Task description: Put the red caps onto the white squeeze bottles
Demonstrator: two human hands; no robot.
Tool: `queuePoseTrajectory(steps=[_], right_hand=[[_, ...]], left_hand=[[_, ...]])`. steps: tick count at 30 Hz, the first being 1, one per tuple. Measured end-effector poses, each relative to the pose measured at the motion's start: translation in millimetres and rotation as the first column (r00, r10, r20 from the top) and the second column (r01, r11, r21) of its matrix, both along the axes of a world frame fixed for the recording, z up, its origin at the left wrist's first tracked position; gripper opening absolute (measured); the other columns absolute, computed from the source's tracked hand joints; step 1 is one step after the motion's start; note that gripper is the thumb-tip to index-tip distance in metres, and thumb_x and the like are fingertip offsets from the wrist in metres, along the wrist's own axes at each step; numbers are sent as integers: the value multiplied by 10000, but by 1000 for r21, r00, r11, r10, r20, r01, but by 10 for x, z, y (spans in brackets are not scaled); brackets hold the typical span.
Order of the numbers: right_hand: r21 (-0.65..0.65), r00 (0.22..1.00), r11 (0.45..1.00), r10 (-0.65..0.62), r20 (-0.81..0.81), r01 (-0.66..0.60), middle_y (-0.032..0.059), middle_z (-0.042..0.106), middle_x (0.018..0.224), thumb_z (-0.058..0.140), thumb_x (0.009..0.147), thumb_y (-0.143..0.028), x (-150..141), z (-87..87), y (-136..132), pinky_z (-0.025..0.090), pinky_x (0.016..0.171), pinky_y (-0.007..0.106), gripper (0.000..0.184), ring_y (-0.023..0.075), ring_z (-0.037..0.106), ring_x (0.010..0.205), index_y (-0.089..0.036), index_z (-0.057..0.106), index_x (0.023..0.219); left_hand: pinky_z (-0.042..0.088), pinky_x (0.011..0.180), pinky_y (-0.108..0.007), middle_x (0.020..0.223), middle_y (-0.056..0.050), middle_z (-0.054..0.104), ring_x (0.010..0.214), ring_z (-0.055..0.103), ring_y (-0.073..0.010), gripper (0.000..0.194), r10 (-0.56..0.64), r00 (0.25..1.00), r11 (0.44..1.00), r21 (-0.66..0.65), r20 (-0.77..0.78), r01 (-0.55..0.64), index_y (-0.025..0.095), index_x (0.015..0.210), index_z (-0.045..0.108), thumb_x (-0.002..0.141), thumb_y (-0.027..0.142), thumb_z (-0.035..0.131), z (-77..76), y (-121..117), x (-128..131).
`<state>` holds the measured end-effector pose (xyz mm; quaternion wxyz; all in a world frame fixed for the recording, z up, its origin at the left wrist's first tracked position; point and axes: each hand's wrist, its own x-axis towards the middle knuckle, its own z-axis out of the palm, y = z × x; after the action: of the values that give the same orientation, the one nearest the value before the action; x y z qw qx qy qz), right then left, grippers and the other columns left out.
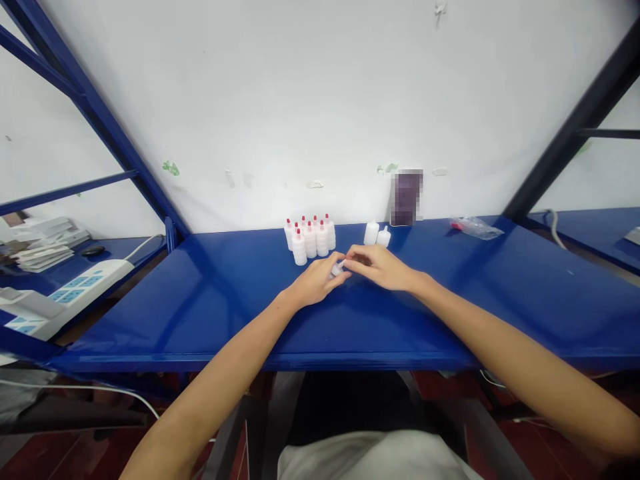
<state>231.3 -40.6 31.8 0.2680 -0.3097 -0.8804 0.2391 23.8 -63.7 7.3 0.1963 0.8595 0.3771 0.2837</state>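
Our left hand clamped round white bottle, right hand pinching its tip; we'd grip body gently (likely light, squeezable).

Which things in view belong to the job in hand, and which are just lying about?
Job:
- bottle in the left hand, right hand at its tip
- red-capped bottles
- bottles lacking red caps
- probably the clear bag

Lying about, apparently:
- power strip
- white stack
- dark upright panel
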Motion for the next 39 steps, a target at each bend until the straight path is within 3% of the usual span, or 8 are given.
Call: queuePoseTrajectory(steps=[6, 9, 14, 17, 24, 30, 36, 39], right_hand=[[-20, 1000, 1000, -2, -21, 1, -3, 583, 703, 432, 956, -459, 53, 17, 0, 368, 607, 260, 298, 140, 489, 616, -199, 573, 914], [-1, 970, 981, -192, -150, 194, 3, 585, 699, 447, 934, -435, 218, 67, 116, 383, 609, 270, 271, 150, 503, 612, -198, 564, 872], [186, 723, 700, -649, -236, 689, 65, 648, 781, 443, 901, -361, 601, 125, 461, 379, 657, 315, 242, 213, 561, 711, -192, 616, 914], [222, 674, 645, -734, -84, 731, 87, 685, 858, 431, 906, -369, 693, 87, 621, 366, 660, 323, 264, 252, 583, 787, -207, 632, 962], [270, 627, 637, -767, 135, 722, 129, 700, 971, 415, 925, -388, 584, 14, 725, 366, 670, 328, 296, 277, 600, 843, -206, 641, 983], [246, 680, 682, -725, 104, 689, 121, 669, 926, 433, 898, -422, 617, 74, 680, 374, 690, 340, 291, 268, 581, 837, -193, 611, 886], [104, 954, 949, -291, -66, 297, 82, 617, 1006, 480, 891, -426, 365, 175, 271, 402, 840, 338, 244, 231, 558, 925, -196, 554, 852], [79, 989, 987, -135, -60, 139, 45, 583, 831, 416, 941, -489, 133, 142, 78, 396, 736, 309, 354, 188, 520, 773, -201, 488, 747]], left_hand=[[464, 733, -302, 875, -27, 630, 744, 589, -172, 522, 38, 999, 998, -40, 36, -37, 192, 1364, 384, 942, 477, 497, 11, -23, 16], [453, 773, -314, 892, -26, 593, 765, 573, -165, 597, 95, 994, 995, 13, 43, -96, 176, 1421, 308, 941, 485, 485, -2, -11, 26], [433, 758, -324, 815, -27, 571, 732, 535, -165, 300, 125, 992, 991, 54, 6, -125, 163, 1097, 517, 1003, 330, 286, -4, 13, 15], [435, 770, -330, 837, -47, 594, 777, 547, -180, 274, 120, 993, 990, 76, -6, -119, 176, 918, 534, 990, 287, 295, 5, 25, 9], [444, 818, -328, 929, -62, 620, 862, 573, -191, 292, 83, 996, 989, 123, -19, -80, 178, 980, 572, 998, 346, 333, 4, 32, 8], [450, 840, -333, 968, -59, 612, 887, 577, -191, 287, 61, 996, 991, 124, -68, -52, 195, 1045, 565, 1001, 348, 327, -14, 32, -5], [461, 833, -337, 1045, -64, 604, 906, 574, -194, 212, 76, 996, 989, 130, -51, -69, 195, 1107, 502, 936, 313, 462, -28, 16, 7], [460, 814, -327, 1013, -57, 598, 877, 569, -183, 172, 53, 998, 989, 143, -32, -48, 188, 1077, 490, 930, 265, 445, -40, 15, 17]])
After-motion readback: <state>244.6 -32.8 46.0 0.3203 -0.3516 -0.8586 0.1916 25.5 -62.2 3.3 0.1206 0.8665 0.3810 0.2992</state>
